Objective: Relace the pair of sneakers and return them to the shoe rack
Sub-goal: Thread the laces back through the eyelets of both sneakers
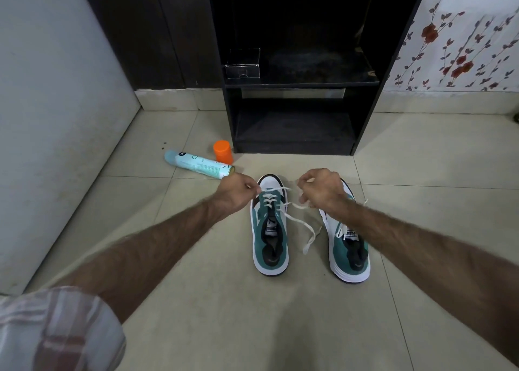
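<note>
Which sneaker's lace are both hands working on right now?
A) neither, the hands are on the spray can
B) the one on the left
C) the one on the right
B: the left hand and right hand each pinch an end of the white lace running from the left sneaker.

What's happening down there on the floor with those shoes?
A person is lacing the left sneaker. The left hand and right hand each pinch part of its white lace, pulled out over the toe end. The right sneaker stands beside it on the floor. The black shoe rack stands just beyond, with neither sneaker in it.
</note>
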